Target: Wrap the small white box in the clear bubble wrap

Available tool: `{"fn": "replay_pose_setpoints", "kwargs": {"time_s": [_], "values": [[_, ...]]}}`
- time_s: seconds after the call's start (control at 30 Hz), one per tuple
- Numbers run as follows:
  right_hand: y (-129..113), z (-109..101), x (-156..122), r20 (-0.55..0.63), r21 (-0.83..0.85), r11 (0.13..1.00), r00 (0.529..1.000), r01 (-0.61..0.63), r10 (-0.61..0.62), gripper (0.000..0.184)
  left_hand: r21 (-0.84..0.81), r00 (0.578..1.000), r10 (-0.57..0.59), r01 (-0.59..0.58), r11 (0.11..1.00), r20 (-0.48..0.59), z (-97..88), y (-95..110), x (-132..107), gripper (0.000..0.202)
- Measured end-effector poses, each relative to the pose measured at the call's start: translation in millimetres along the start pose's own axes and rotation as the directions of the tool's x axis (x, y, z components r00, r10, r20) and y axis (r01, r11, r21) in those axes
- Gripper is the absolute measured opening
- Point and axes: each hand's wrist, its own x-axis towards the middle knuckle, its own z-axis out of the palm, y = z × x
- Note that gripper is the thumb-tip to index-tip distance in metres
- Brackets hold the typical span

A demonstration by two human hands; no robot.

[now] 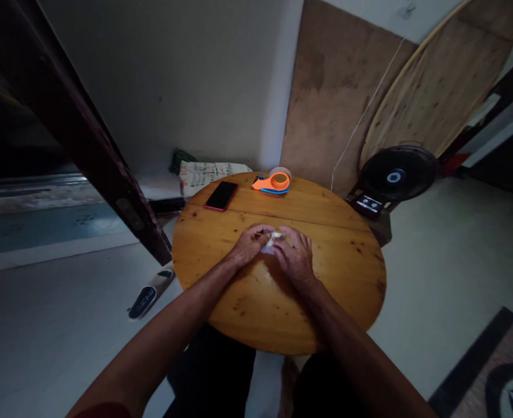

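Both of my hands meet over the middle of the round wooden table [256,296]. Between them is a small, whitish, crumpled piece [274,237], too small and blurred to name; it could be paper or plastic. My left hand [252,244] pinches its left side with thumb and fingers. From the right, my right hand [295,252] closes on the same piece, fingers curled over it. The fingers hide part of it. Beyond my hands, an orange and blue tape dispenser [275,182] lies on the table, and a dark-screened phone with a red edge [221,196] lies to its left.
A black fan [396,176] stands right of the table. At the left are a dark door frame [108,157] and a slipper [145,299] on the floor. A printed sack [208,174] lies behind the table by the wall, near a leaning wooden board [326,93].
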Motion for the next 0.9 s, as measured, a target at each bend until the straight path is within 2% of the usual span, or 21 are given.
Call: {"fn": "replay_pose_setpoints", "kwargs": {"time_s": [0.2,0.3,0.37,0.43,0.5,0.6,0.73,0.9], "values": [[-3,-2,-1,0.030,0.035,0.999,1.000,0.001,-0.002,0.017,-0.034,0.999,-0.025,0.024,0.999,-0.029,7.8,-4,4,0.034],[-3,-3,-1,0.015,0.108,0.994,1.000,-0.026,0.024,0.011,-0.040,0.999,-0.036,0.034,0.999,-0.036,12.0,-7,6,0.031],[0,-4,-1,-0.050,0.197,0.976,0.993,-0.094,0.106,0.012,-0.042,0.998,-0.045,0.044,0.998,-0.042,12.9,-7,6,0.031],[5,-5,-1,-0.116,0.277,0.944,0.969,-0.178,0.216,0.021,-0.037,0.998,-0.055,0.053,0.998,-0.042,12.6,-6,5,0.031],[9,-6,-1,-0.128,0.312,0.923,0.953,-0.225,0.275,0.030,-0.018,0.998,-0.053,0.052,0.998,-0.037,11.9,-5,3,0.029],[9,-8,-2,-0.056,0.283,0.936,0.970,-0.211,0.236,0.034,-0.011,0.998,-0.037,0.037,0.999,-0.041,11.4,-4,2,0.027],[7,-8,-3,0.019,0.185,0.971,0.989,-0.149,0.149,0.028,-0.083,0.998,-0.061,0.060,0.995,-0.010,10.6,-4,2,0.032],[9,-3,-3,0.012,0.153,0.976,0.988,-0.155,0.155,0.025,-0.081,0.997,-0.064,0.061,0.995,-0.038,7.2,-2,3,0.060]]}}
